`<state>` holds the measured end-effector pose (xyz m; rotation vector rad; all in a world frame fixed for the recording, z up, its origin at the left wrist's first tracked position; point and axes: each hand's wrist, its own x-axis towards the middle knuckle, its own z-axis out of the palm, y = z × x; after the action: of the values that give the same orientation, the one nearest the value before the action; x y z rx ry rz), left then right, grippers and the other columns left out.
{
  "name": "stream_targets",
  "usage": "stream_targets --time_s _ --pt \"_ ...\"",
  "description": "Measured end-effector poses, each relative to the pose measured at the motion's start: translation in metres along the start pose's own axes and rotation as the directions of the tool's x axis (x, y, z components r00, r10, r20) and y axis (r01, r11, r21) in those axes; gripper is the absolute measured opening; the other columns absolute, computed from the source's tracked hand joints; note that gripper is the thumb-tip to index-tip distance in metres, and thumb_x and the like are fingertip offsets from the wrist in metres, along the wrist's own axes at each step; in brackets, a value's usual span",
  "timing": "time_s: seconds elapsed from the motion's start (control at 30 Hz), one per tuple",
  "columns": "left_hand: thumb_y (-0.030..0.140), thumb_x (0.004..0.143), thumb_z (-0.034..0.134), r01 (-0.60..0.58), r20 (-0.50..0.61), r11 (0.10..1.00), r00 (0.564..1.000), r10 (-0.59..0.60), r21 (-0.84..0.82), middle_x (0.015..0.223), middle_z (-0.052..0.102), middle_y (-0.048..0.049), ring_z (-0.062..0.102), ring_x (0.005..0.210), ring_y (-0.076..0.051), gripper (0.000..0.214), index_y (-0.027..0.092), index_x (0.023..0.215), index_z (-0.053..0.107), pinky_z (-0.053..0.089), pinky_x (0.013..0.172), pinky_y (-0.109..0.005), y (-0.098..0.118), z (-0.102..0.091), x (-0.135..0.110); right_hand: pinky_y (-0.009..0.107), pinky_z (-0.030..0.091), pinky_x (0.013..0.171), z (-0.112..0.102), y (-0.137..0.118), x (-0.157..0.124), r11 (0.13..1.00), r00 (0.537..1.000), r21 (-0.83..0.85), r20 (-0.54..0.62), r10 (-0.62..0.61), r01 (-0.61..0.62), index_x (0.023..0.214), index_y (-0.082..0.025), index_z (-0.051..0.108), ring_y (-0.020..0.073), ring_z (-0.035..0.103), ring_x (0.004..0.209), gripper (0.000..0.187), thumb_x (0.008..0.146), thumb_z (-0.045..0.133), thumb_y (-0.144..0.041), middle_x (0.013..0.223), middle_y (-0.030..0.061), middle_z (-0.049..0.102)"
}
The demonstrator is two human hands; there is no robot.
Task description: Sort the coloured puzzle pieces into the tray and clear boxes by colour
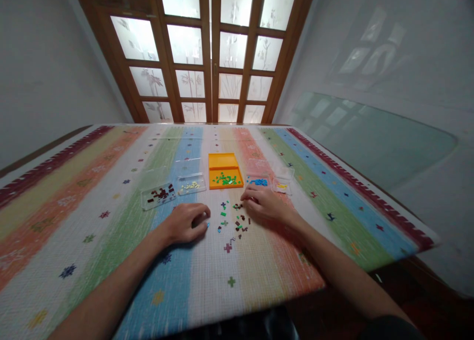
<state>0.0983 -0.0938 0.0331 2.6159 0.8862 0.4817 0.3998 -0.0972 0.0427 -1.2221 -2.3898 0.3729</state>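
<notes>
My left hand rests on the striped cloth, its fingers curved and the thumb apart from the forefinger. A tiny blue piece lies by its thumb tip. My right hand is at the right edge of a loose scatter of small pieces, fingertips bent down and drawn together; whatever they hold is too small to see. Between my hands lie several brown pieces, green pieces and a few blue ones. Just behind is an open orange box with green pieces in it.
Left of the orange box stand clear boxes with dark brown pieces and cream pieces. On the right, clear boxes hold blue pieces and yellow pieces. The patterned tablecloth covers the table; a wooden glazed door stands beyond.
</notes>
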Motion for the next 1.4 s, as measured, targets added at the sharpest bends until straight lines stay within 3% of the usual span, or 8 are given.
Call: stream_targets --time_s 0.13,0.3,0.43,0.67,0.87,1.0,1.13,1.4 --pt "0.029 0.075 0.058 -0.005 0.040 1.000 0.999 0.006 -0.030 0.067 0.059 0.0023 0.050 0.056 -0.013 0.018 0.020 0.089 0.062 0.038 0.058 -0.027 0.008 -0.002 -0.002 0.030 0.045 0.078 0.005 -0.006 -0.005 0.999 1.000 -0.030 -0.010 -0.014 0.014 0.091 -0.017 0.071 0.0169 0.060 0.083 0.022 0.088 0.051 -0.008 0.096 0.0073 0.069" --pt "0.027 0.084 0.056 -0.046 0.042 0.998 0.998 0.048 -0.049 0.070 0.060 0.0008 0.051 0.057 -0.013 0.010 0.019 0.082 0.062 0.038 0.058 -0.027 0.012 -0.001 -0.002 0.029 0.045 0.075 0.013 -0.013 -0.007 0.995 0.995 -0.014 -0.036 -0.096 0.095 0.091 -0.017 0.070 0.0162 0.058 0.080 0.020 0.089 0.052 -0.010 0.093 0.0062 0.067" --pt "0.026 0.091 0.055 -0.050 0.039 0.995 0.998 0.053 -0.082 0.076 0.063 -0.0019 0.055 0.063 -0.013 0.015 0.019 0.081 0.064 0.041 0.061 -0.027 0.014 0.001 0.000 0.028 0.044 0.073 0.026 -0.031 -0.009 0.980 0.980 0.031 -0.028 -0.195 0.196 0.095 -0.018 0.071 0.0159 0.058 0.080 0.017 0.090 0.055 -0.015 0.097 0.0065 0.064" --pt "0.032 0.097 0.051 -0.048 -0.028 0.982 0.999 0.043 -0.183 0.075 0.063 -0.0042 0.058 0.072 -0.016 0.030 0.019 0.076 0.068 0.046 0.067 -0.029 0.015 0.003 0.003 0.028 0.040 0.067 0.040 -0.058 -0.011 0.973 0.972 0.004 0.045 -0.230 0.230 0.088 -0.022 0.072 0.0144 0.054 0.074 0.014 0.089 0.058 -0.020 0.094 0.0035 0.063" --pt "0.034 0.094 0.055 0.019 -0.197 0.997 0.980 -0.033 -0.075 0.060 0.056 0.0006 0.052 0.061 -0.016 0.022 0.019 0.091 0.071 0.045 0.069 -0.034 0.013 0.006 0.001 0.028 0.039 0.068 0.028 -0.039 -0.005 0.988 0.991 -0.084 -0.003 -0.133 0.133 0.093 -0.018 0.071 0.0155 0.053 0.075 0.017 0.089 0.055 -0.016 0.093 0.0056 0.062" --pt "0.031 0.095 0.055 -0.020 -0.159 0.996 0.987 0.007 -0.082 0.062 0.062 0.0019 0.051 0.058 -0.014 0.021 0.019 0.101 0.071 0.046 0.079 -0.039 0.019 0.014 0.002 0.029 0.041 0.072 0.016 -0.019 -0.001 0.995 0.999 -0.100 -0.037 -0.015 0.011 0.091 -0.015 0.071 0.0171 0.055 0.080 0.018 0.089 0.053 -0.014 0.095 0.0080 0.062" --pt "0.030 0.098 0.049 -0.046 -0.102 0.997 0.994 0.039 -0.069 0.079 0.065 -0.0043 0.057 0.073 -0.018 0.026 0.019 0.102 0.073 0.046 0.077 -0.038 0.027 0.020 0.005 0.030 0.042 0.073 0.014 -0.012 -0.002 0.991 0.995 -0.111 -0.062 0.072 -0.079 0.089 -0.015 0.070 0.0177 0.057 0.082 0.016 0.090 0.054 -0.013 0.098 0.0091 0.064" --pt "0.032 0.099 0.050 0.083 -0.151 0.980 0.982 -0.111 -0.184 0.093 0.063 -0.0067 0.059 0.081 -0.019 0.026 0.019 0.112 0.070 0.050 0.076 -0.034 0.028 0.027 0.012 0.031 0.044 0.075 0.013 -0.018 0.000 0.987 0.994 -0.129 -0.057 0.088 -0.095 0.090 -0.017 0.071 0.0183 0.059 0.082 0.016 0.092 0.055 -0.016 0.096 0.0084 0.066"
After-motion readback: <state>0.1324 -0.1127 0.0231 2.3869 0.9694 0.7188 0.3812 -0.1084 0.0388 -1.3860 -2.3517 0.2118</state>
